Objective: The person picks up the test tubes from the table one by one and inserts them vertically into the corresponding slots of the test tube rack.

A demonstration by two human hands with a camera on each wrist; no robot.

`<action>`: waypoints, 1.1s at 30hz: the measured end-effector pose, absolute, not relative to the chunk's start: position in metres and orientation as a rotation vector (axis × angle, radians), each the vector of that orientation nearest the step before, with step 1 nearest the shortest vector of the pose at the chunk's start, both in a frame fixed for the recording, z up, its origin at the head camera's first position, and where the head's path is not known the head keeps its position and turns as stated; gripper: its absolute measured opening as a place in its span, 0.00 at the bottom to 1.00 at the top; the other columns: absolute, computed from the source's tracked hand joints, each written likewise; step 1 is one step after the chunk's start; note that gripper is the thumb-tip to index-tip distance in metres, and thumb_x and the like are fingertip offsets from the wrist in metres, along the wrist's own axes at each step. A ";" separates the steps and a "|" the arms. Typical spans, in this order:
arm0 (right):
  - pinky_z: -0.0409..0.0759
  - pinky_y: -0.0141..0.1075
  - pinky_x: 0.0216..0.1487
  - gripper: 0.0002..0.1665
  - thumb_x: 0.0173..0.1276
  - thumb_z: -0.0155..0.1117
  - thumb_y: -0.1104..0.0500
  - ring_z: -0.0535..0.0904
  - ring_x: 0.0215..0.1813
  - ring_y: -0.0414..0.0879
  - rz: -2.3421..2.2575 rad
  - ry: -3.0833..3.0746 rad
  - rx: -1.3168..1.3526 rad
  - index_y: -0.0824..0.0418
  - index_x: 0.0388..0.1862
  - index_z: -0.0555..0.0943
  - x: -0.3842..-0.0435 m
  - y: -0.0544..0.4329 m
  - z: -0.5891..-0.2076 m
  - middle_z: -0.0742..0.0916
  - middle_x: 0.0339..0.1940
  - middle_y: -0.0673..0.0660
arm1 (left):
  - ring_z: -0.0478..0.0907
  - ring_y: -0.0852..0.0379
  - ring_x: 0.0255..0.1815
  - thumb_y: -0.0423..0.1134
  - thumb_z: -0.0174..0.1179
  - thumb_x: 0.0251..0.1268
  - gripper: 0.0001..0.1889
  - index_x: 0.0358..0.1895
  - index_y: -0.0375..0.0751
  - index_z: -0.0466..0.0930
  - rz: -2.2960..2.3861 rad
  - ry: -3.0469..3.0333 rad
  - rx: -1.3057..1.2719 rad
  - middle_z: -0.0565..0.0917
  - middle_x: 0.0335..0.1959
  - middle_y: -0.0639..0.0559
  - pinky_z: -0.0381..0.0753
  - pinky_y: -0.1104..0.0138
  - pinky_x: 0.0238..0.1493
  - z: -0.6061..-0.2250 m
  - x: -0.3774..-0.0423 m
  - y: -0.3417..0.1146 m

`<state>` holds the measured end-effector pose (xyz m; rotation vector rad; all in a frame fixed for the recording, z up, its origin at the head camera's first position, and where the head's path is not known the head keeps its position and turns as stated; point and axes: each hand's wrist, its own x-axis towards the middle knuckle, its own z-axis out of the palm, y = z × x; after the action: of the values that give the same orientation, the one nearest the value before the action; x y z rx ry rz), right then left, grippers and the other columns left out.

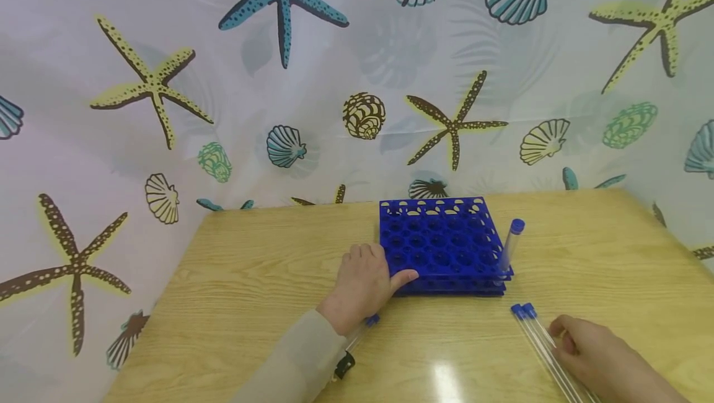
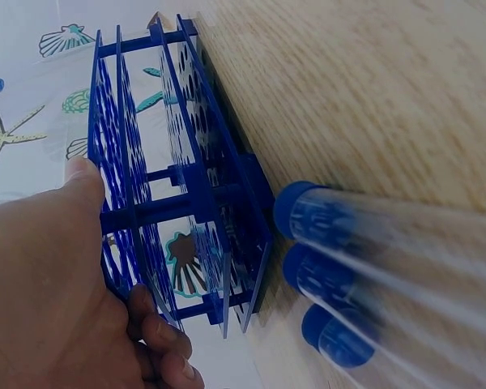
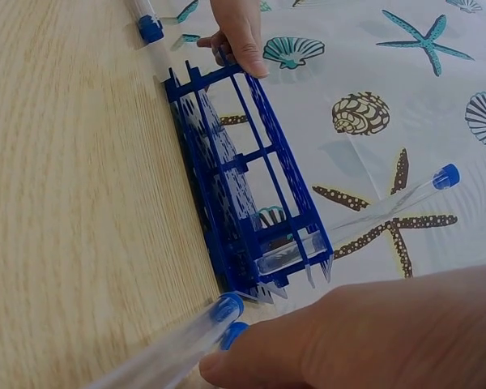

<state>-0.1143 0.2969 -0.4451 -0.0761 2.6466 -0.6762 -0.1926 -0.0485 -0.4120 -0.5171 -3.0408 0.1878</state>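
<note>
A blue test tube rack (image 1: 440, 257) stands on the table, its top full of round holes. My left hand (image 1: 362, 282) grips its front left corner, thumb along the front edge; in the left wrist view the fingers curl at its side. One clear test tube (image 1: 510, 247) with a blue cap stands tilted in the rack's front right corner. Two capped test tubes (image 1: 543, 347) lie in front of the rack on the right. My right hand (image 1: 597, 353) is beside them with fingers loosely bent; the right wrist view shows a fingertip at the nearer cap.
Three more blue-capped tubes (image 2: 324, 279) lie on the table by the rack's left side, partly under my left forearm in the head view. A dark band (image 1: 344, 366) is at the left wrist. Behind the wooden table (image 1: 268, 260) hangs a shell-print curtain (image 1: 318, 80).
</note>
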 end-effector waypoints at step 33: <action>0.77 0.37 0.34 0.20 0.62 0.60 0.62 0.74 0.34 0.43 -0.633 2.777 -0.079 0.74 0.50 0.77 -0.118 0.297 -0.432 0.83 0.32 0.50 | 0.66 0.54 0.29 0.76 0.25 0.66 0.43 0.35 0.38 0.72 0.232 -3.036 -0.521 0.71 0.26 0.50 0.69 0.66 0.33 -0.414 -0.195 -0.046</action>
<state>-0.1183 0.2975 -0.4323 -0.0790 2.7773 -0.6327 -0.1945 -0.0465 -0.4141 -0.5215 -3.0362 0.2317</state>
